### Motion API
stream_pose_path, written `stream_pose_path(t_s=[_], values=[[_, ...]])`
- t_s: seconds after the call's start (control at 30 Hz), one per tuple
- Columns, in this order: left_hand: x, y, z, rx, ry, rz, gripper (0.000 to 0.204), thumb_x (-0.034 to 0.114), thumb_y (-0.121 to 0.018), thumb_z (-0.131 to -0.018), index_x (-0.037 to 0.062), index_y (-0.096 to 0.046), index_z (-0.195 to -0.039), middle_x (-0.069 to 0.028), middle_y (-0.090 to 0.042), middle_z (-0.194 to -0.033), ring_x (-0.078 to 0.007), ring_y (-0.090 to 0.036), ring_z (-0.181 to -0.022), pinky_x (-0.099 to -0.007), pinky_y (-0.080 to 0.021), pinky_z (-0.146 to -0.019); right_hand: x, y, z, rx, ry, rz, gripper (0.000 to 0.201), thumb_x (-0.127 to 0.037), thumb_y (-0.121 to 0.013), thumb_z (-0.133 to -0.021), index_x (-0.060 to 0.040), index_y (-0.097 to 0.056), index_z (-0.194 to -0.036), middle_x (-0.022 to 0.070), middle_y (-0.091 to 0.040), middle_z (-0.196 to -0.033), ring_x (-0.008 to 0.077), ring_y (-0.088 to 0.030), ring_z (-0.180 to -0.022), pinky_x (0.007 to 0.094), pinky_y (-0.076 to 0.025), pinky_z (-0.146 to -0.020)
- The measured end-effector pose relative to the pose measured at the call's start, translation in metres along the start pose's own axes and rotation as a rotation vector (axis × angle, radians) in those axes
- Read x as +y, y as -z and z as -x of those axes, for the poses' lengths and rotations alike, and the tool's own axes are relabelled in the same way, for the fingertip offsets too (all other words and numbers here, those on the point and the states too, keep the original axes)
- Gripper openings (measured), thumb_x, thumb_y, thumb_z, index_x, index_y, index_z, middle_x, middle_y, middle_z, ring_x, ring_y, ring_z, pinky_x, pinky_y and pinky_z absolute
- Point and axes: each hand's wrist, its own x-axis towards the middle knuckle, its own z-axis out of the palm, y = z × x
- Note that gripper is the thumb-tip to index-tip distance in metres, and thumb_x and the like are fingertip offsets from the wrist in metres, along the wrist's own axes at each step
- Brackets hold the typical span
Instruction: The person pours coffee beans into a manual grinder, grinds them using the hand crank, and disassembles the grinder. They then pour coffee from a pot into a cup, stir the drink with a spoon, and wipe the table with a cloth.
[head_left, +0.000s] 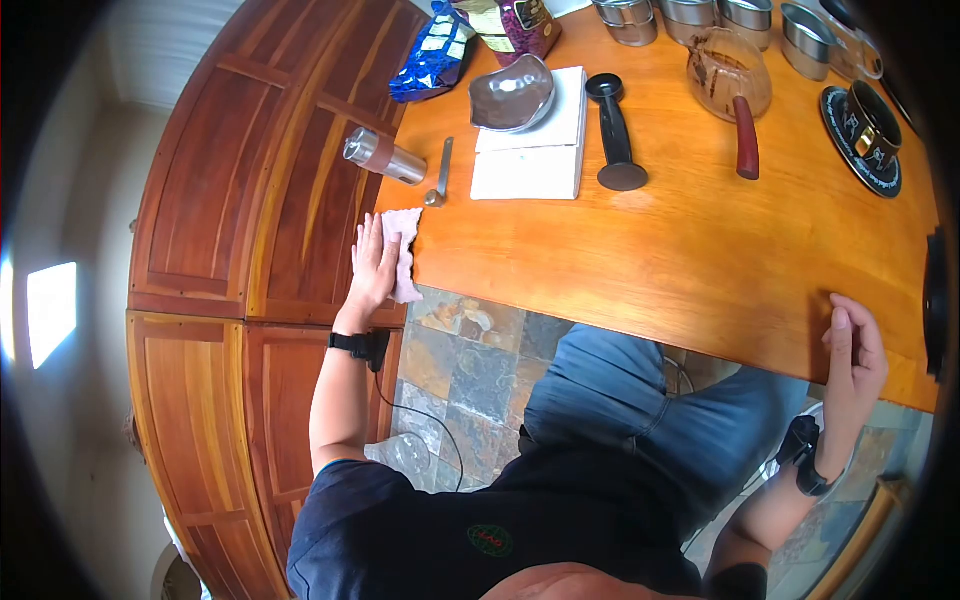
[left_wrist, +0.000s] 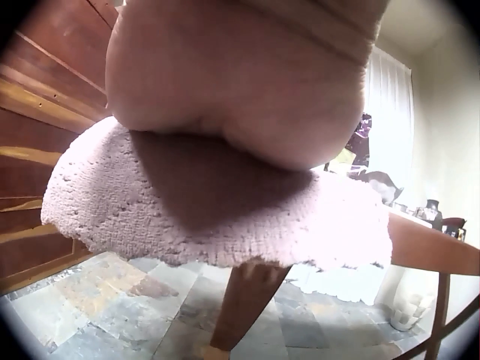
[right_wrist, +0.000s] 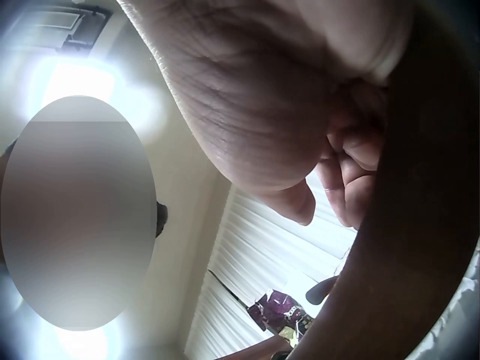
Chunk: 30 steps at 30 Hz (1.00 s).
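A pale pink cloth (head_left: 404, 255) lies at the table's left corner, its edge hanging over in the left wrist view, where the cloth (left_wrist: 217, 217) sits beneath the palm. My left hand (head_left: 372, 262) rests flat on it with the fingers straight. At the table's front right edge is my right hand (head_left: 855, 355), holding nothing, its fingers loosely bent. In the right wrist view the right hand (right_wrist: 255, 105) shows its palm and curved fingers.
On the table (head_left: 600, 260) stand a steel grinder (head_left: 385, 157), a small scoop (head_left: 440, 180), a white scale (head_left: 525, 172) bearing a grey dish (head_left: 512, 93), a black tamper-like tool (head_left: 615, 135), a red-handled glass pot (head_left: 728, 80), and a cup (head_left: 873, 120) on a saucer. Wooden cabinets (head_left: 200, 220) flank the left.
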Motion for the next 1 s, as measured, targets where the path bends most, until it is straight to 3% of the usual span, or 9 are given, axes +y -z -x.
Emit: stream_pose_path(t_s=[0.1, 0.4, 0.77, 1.0], values=[[-0.012, -0.006, -0.005, 0.036, -0.079, 0.015, 0.072, 0.049, -0.039, -0.109, 0.0045, -0.021, -0.163, -0.0184, -0.014, -0.171, -0.0361, -0.008, -0.158, -0.0491, -0.008, -0.126, 0.001, 0.0, 0.0, 0.001, 0.003, 0.009, 0.021, -0.018, -0.062, -0.105, -0.0015, -0.07, -0.115, -0.0026, -0.056, -0.085, 0.0051, -0.049, -0.078, 0.0191, -0.039, -0.071], [0.0, -0.007, 0.005, 0.037, -0.072, -0.071, 0.072, 0.048, -0.037, -0.109, 0.0038, -0.019, -0.163, -0.0192, -0.014, -0.17, -0.035, -0.008, -0.158, -0.0495, -0.009, -0.126, 0.0, 0.0, 0.002, -0.013, 0.036, 0.035, 0.021, -0.017, -0.061, -0.105, -0.0016, -0.069, -0.115, -0.0022, -0.056, -0.086, 0.0054, -0.05, -0.079, 0.0192, -0.038, -0.07], [0.063, -0.005, 0.04, -0.008, -0.169, -0.094, 0.072, 0.045, -0.038, -0.11, 0.0006, -0.017, -0.162, -0.0217, -0.013, -0.17, -0.0364, -0.005, -0.158, -0.0489, -0.006, -0.126, -0.002, -0.001, 0.003, -0.034, 0.048, 0.021, 0.021, -0.016, -0.06, -0.105, -0.0012, -0.069, -0.118, -0.002, -0.057, -0.088, 0.0056, -0.05, -0.08, 0.0189, -0.039, -0.072], [0.104, -0.01, 0.057, 0.002, -0.31, -0.092, 0.071, 0.041, -0.041, -0.109, -0.0018, -0.019, -0.161, -0.0252, -0.015, -0.168, -0.041, -0.009, -0.157, -0.0542, -0.01, -0.125, -0.011, -0.002, 0.004, -0.014, 0.039, -0.031, 0.018, -0.014, -0.066, -0.102, -0.0007, -0.07, -0.113, -0.0024, -0.061, -0.089, 0.0054, -0.052, -0.08, 0.0191, -0.042, -0.074]])
